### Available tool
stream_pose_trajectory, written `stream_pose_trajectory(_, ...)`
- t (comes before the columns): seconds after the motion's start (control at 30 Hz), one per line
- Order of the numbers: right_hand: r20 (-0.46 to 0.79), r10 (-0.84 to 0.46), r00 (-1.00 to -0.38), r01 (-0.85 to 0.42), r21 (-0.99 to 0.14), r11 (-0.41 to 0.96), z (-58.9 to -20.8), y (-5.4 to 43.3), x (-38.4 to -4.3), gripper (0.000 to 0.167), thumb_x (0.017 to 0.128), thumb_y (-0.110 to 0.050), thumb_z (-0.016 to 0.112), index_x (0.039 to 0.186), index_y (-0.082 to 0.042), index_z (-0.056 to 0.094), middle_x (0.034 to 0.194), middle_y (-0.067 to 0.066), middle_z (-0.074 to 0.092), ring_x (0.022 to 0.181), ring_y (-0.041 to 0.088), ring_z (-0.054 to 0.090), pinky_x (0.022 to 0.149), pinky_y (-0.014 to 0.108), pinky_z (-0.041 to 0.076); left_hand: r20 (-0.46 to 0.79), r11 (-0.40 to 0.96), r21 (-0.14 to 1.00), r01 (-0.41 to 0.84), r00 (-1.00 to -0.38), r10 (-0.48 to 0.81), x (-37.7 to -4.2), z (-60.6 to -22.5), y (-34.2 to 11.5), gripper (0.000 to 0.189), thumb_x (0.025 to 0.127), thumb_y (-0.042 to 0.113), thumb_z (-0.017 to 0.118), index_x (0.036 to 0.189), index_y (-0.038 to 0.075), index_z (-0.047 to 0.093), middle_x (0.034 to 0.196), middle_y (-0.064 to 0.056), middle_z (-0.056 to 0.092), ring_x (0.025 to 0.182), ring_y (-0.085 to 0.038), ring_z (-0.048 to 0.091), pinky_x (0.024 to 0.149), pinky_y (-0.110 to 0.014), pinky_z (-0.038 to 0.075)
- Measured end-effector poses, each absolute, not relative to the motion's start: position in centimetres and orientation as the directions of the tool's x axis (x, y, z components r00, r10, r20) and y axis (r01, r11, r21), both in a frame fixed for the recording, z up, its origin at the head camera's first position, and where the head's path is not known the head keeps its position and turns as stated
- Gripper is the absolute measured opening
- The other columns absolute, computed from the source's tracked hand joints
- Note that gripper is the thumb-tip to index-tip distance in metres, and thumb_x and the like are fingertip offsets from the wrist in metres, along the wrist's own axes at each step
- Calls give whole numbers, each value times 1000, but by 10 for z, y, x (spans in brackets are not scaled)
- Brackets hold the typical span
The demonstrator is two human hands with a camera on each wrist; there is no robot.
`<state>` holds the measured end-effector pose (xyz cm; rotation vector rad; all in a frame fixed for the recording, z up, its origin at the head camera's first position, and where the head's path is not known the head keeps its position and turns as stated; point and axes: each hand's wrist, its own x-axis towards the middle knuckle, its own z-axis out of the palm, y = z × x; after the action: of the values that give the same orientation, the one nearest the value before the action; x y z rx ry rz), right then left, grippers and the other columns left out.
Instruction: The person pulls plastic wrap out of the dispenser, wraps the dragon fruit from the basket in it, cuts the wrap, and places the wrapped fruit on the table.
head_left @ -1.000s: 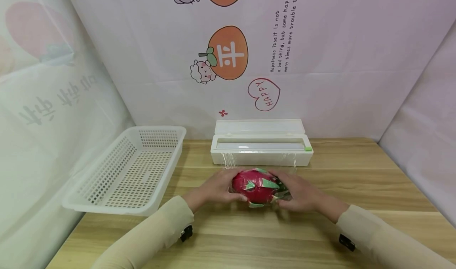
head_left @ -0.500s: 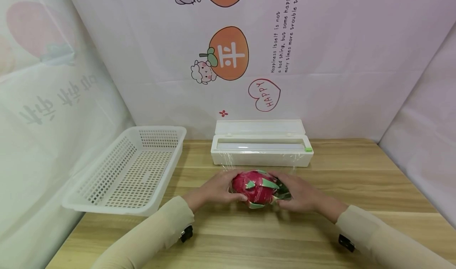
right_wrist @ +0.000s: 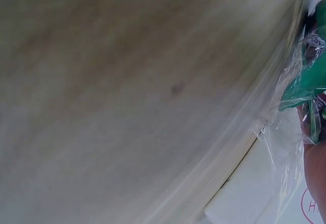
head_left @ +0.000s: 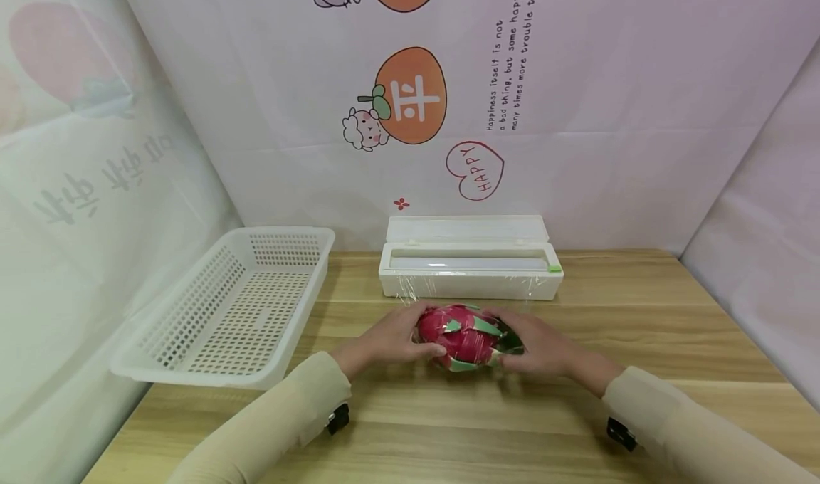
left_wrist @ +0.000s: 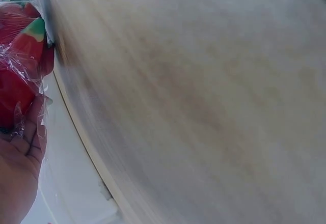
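Observation:
A red dragon fruit [head_left: 463, 340] with green scales, wrapped in clear cling film, is held between both hands just in front of the film box. My left hand [head_left: 398, 336] grips its left end, the thumb lying across the front. Around the right, leafy end my right hand [head_left: 541, 345] curls, thumb low. Film stretches from the fruit back to the white cling film box [head_left: 470, 285], whose lid stands up. In the left wrist view the wrapped dragon fruit [left_wrist: 23, 56] rests against the fingers; in the right wrist view green scales [right_wrist: 308, 84] show under crinkled film.
A white perforated plastic basket [head_left: 256, 313] stands at the left of the wooden table [head_left: 487, 434]. A green slider [head_left: 554, 268] sits at the box's right end. Printed cloth walls [head_left: 288, 164] close off the back and both sides.
The dragon fruit has rolled slightly in the hands, its green scales shifting. The left thumb has moved a little higher over its front. The box and basket have stayed in place.

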<state>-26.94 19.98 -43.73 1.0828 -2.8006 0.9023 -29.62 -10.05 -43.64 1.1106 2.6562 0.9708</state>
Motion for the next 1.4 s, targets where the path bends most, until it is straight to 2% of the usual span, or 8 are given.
stream_pose_trajectory(0.27,183,-608,-773,-588,-566,578,-440,202,-273,73,78,-23,70,145,-20,41,137,5,51,122,27,49,95,53,43,160,532,595,602,-738,656,-300,-438,-98,69,84,55,68,133,15,41,122,-4,60,108,-9,58,92,-26,48)
stream_pose_trajectory(0.5,164,-610,-775,-568,-604,559,-441,202,-277,74,80,-25,68,147,-16,39,138,9,50,122,29,49,96,52,42,133,558,596,578,-756,641,-302,-437,-97,68,84,57,66,132,16,40,117,-2,62,102,-8,60,87,-27,50)
stream_pose_trajectory(0.83,135,-619,-774,-565,-590,577,-442,203,-278,71,87,-28,63,150,-13,33,144,13,44,130,34,42,102,57,37,135,566,582,584,-755,641,-303,-440,-97,66,85,60,63,131,18,41,115,-1,62,100,-9,60,85,-28,51)
stream_pose_trajectory(1.03,190,-619,-762,-607,-542,582,-443,204,-277,79,88,-34,65,151,-7,27,147,13,39,133,35,38,104,56,35,152,566,554,610,-743,652,-304,-439,-95,69,85,63,61,134,17,40,120,0,61,108,-10,59,91,-29,49)
stream_pose_trajectory(1.17,275,-638,-719,-683,-449,577,-443,206,-278,90,86,-36,70,153,-6,19,151,15,34,135,37,35,104,58,35,140,581,538,611,-744,654,-305,-438,-95,71,86,63,60,135,16,40,122,-1,60,109,-10,58,92,-30,48)
stream_pose_trajectory(1.3,337,-670,-662,-747,-371,551,-442,205,-276,99,81,-36,78,154,-10,17,151,15,32,135,36,35,102,56,38,133,588,527,613,-743,656,-305,-437,-95,70,87,61,60,135,15,40,122,-1,60,110,-11,57,93,-31,48)
stream_pose_trajectory(1.4,335,-683,-650,-759,-346,552,-441,202,-275,100,78,-37,80,154,-15,19,149,11,35,133,30,39,100,51,42,134,592,517,618,-742,657,-305,-436,-95,70,87,62,59,135,14,39,123,-2,59,111,-12,57,94,-32,48)
